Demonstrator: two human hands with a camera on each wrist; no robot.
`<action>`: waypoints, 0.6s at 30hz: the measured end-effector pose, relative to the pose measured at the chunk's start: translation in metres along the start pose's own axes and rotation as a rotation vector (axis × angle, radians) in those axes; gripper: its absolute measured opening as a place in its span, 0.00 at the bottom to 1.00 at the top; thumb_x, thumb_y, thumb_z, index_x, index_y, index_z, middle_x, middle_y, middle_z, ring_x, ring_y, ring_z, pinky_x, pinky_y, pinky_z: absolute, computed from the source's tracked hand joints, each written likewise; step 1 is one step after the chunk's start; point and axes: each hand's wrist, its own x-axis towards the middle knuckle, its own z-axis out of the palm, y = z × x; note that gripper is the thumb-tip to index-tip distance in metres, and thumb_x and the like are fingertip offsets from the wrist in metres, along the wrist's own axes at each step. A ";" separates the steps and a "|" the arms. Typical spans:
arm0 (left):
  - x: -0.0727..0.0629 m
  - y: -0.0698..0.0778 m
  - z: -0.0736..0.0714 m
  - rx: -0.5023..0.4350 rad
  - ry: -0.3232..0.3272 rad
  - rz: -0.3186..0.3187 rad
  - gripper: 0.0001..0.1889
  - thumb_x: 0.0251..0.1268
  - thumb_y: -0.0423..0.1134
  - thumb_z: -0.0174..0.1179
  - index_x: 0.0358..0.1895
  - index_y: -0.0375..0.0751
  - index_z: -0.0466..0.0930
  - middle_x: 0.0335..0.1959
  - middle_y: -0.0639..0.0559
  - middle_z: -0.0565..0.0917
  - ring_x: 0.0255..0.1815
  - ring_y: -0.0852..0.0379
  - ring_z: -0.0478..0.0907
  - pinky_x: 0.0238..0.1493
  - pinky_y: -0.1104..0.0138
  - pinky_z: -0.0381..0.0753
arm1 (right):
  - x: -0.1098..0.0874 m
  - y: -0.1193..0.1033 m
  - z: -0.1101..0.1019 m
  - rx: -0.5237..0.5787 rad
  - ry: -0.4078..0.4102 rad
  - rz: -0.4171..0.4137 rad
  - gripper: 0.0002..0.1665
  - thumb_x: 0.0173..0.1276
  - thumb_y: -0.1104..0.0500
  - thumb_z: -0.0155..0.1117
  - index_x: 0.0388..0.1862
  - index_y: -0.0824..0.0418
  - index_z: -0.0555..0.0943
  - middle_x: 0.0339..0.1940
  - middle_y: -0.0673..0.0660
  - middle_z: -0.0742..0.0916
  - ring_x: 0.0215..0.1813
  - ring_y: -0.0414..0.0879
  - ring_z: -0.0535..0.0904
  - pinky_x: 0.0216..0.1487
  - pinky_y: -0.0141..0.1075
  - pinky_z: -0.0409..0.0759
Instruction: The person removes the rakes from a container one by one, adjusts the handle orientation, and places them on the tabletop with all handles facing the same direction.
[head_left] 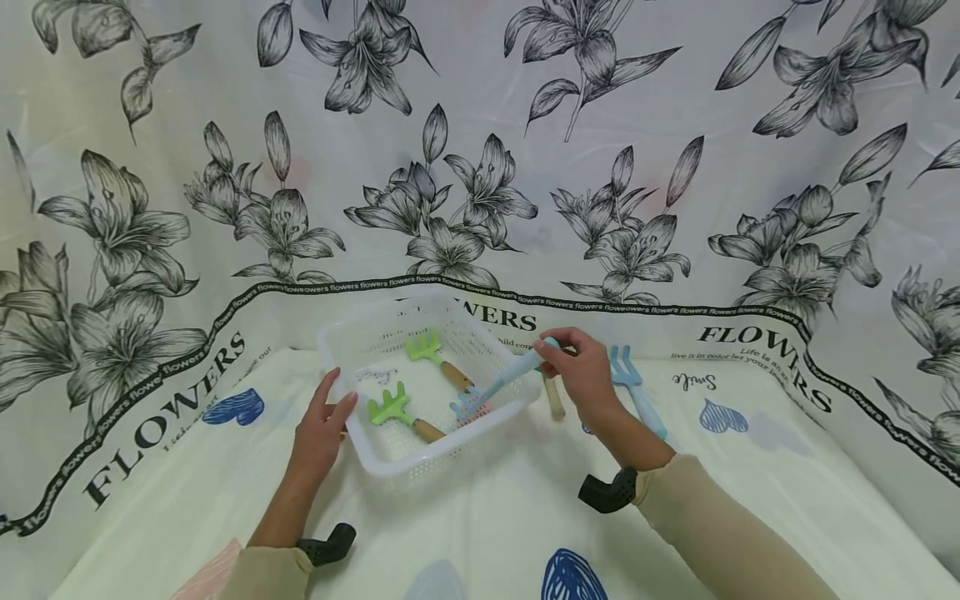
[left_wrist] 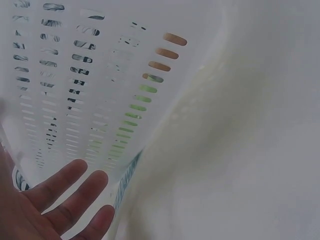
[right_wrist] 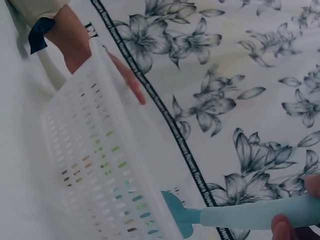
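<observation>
My left hand (head_left: pixel 321 437) holds a white plastic basket (head_left: pixel 375 461) by its left rim, and the basket stands tilted. In the left wrist view, three fingers (left_wrist: pixel 75 202) spread along its slotted side (left_wrist: pixel 80 75). My right hand (head_left: pixel 585 375) pinches the handle end of a light-blue toy hand rake (head_left: pixel 517 367). Its tined head reaches down into the basket; in the right wrist view the basket's rim partly hides that head. Two green toy hand rakes with wooden handles, one nearer (head_left: pixel 390 407) and one farther (head_left: pixel 426 346), lie inside the basket.
Right of my right hand, a second light-blue rake (head_left: pixel 637 392) lies on the patterned cloth (head_left: pixel 720 483). Between basket and right hand shows a wooden-handled tool (head_left: pixel 554 398), partly hidden. A flower-printed curtain (head_left: pixel 480 167) hangs behind.
</observation>
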 end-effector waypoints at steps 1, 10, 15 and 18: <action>0.000 0.000 0.000 -0.003 0.000 -0.002 0.38 0.70 0.68 0.41 0.78 0.67 0.41 0.64 0.34 0.71 0.51 0.41 0.75 0.57 0.47 0.73 | 0.001 -0.003 -0.004 0.005 0.003 -0.002 0.17 0.67 0.57 0.67 0.50 0.66 0.80 0.41 0.58 0.83 0.31 0.47 0.82 0.38 0.36 0.82; -0.001 0.002 0.000 -0.008 0.000 -0.003 0.38 0.70 0.67 0.41 0.79 0.67 0.40 0.63 0.34 0.71 0.51 0.41 0.75 0.57 0.48 0.73 | 0.007 -0.031 -0.037 -0.002 0.120 -0.086 0.20 0.69 0.56 0.66 0.53 0.68 0.78 0.43 0.58 0.80 0.31 0.43 0.83 0.40 0.32 0.82; -0.001 0.001 0.000 -0.009 0.000 0.000 0.38 0.69 0.69 0.41 0.78 0.68 0.40 0.64 0.34 0.70 0.51 0.41 0.75 0.57 0.48 0.73 | 0.008 -0.037 -0.049 0.005 0.184 -0.149 0.18 0.68 0.57 0.66 0.50 0.69 0.79 0.41 0.56 0.79 0.31 0.42 0.82 0.40 0.30 0.81; -0.001 0.001 0.000 -0.006 0.001 0.001 0.38 0.70 0.68 0.41 0.79 0.67 0.40 0.64 0.34 0.71 0.51 0.41 0.75 0.57 0.47 0.73 | 0.007 -0.033 -0.055 -0.027 0.223 -0.198 0.19 0.68 0.57 0.67 0.51 0.70 0.79 0.40 0.55 0.79 0.32 0.42 0.82 0.40 0.30 0.81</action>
